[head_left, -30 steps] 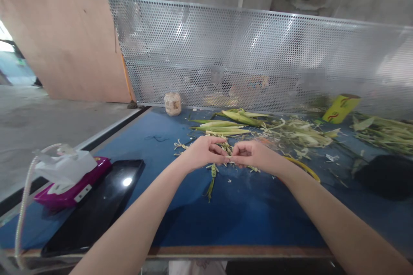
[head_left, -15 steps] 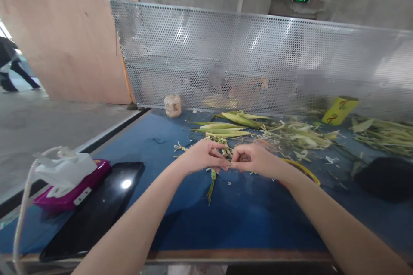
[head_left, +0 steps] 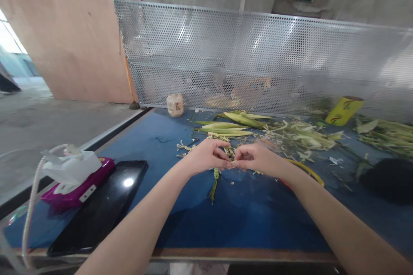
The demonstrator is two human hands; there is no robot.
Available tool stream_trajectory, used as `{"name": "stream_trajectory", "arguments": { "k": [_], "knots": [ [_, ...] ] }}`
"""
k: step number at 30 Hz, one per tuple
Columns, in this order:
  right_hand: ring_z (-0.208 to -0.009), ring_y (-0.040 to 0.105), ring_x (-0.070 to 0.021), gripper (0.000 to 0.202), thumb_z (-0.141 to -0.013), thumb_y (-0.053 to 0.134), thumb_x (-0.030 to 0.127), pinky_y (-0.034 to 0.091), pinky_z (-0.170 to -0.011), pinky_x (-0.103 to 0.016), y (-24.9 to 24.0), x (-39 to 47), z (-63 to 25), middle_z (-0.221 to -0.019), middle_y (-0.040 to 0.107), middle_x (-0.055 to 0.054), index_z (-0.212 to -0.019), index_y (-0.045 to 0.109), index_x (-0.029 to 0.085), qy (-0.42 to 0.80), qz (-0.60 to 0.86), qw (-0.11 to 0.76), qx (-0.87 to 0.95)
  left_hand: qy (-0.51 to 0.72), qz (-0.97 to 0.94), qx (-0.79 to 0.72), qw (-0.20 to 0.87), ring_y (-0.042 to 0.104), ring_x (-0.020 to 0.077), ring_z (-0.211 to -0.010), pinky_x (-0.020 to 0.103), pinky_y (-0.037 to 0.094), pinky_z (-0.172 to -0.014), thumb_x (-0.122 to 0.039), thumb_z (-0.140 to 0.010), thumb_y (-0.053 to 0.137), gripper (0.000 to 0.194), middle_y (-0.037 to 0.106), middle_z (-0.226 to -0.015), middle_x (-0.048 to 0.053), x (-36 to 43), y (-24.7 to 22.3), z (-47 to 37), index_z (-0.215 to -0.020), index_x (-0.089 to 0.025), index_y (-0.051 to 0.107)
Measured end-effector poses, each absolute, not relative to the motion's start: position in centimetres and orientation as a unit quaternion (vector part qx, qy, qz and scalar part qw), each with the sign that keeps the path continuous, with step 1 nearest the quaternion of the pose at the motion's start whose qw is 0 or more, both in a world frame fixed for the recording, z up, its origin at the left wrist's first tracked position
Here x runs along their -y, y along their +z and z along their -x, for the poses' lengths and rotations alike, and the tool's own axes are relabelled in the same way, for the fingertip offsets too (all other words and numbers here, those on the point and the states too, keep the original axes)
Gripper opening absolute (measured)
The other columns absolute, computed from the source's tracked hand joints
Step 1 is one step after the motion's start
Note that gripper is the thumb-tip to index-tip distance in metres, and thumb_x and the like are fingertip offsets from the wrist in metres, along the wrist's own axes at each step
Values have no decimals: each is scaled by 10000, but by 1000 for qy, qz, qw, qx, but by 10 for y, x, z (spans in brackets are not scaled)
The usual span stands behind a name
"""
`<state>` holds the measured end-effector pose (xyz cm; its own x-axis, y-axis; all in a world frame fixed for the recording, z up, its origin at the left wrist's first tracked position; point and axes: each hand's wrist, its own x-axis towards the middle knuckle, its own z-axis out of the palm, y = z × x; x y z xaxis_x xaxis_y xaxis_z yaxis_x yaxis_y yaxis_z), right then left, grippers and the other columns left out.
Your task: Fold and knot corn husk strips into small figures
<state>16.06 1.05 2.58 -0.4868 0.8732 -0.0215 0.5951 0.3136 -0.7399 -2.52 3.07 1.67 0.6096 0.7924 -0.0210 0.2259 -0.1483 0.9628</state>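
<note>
My left hand [head_left: 211,155] and my right hand [head_left: 253,158] meet fingertip to fingertip above the blue tabletop. Each is closed in a pinch on a thin pale strip, seemingly corn husk, mostly hidden by the fingers. Below my left hand lies a green braided husk piece [head_left: 215,184] with a loose, frayed end; its upper part is covered by the hand. Pale knotted husk bits [head_left: 185,147] lie just left of the hands. Behind them rest long green corn husks [head_left: 226,128] and a heap of shredded husk [head_left: 301,134].
A black tablet [head_left: 100,206] and a magenta box with white tissue [head_left: 75,193] stand at left. A yellow roll [head_left: 344,111], a whitish jar [head_left: 175,105] and a perforated metal screen [head_left: 206,47] line the back. A yellow ring [head_left: 308,169] and a dark round object [head_left: 389,180] are at right.
The view has shifted slightly, so everything sits a little further right. My hands keep the same pinch, with fingertips now closer together. At far left, the walking person is mostly out of view.
</note>
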Motion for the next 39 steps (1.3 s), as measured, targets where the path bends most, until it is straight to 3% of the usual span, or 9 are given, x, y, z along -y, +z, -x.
{"name": "stream_trajectory", "arguments": {
  "k": [14,19,25,29,39],
  "knots": [
    [-573,517,-111,291,-734,554,458,405,-573,-254,13,-24,-167,-659,585,-2,-717,579,169,454,480,214,719,339,-803,-331,361,586,111,-650,256,474,-646,-141,-663,584,458,648,-745,17,-32,9,19,-1116,-170,523],
    [-551,484,-106,280,-712,584,443,365,-536,-240,14,-20,-165,-605,541,15,-686,558,165,445,484,209,724,318,-809,-342,358,577,108,-633,253,465,-629,-118,-645,602,500,658,-745,28,-32,9,17,-1135,-146,508],
    [-558,453,-104,171,-756,553,336,341,-534,-234,17,-14,-159,-606,512,23,-684,534,181,276,461,239,809,308,-793,-356,388,578,124,-635,256,453,-589,-228,-641,649,589,644,-719,32,-33,8,22,-1192,-129,466],
    [-568,463,-112,152,-769,538,318,352,-540,-240,19,-14,-159,-637,536,6,-693,555,187,234,456,241,824,301,-792,-354,396,583,131,-647,262,453,-594,-217,-647,631,560,637,-721,29,-35,9,23,-1175,-121,472],
    [-535,504,-111,172,-720,583,344,384,-522,-244,16,-16,-155,-599,540,18,-689,528,183,336,494,280,752,311,-829,-374,276,550,131,-653,279,443,-653,-211,-685,592,580,663,-779,41,-31,15,21,-1238,-127,435]
  ]
}}
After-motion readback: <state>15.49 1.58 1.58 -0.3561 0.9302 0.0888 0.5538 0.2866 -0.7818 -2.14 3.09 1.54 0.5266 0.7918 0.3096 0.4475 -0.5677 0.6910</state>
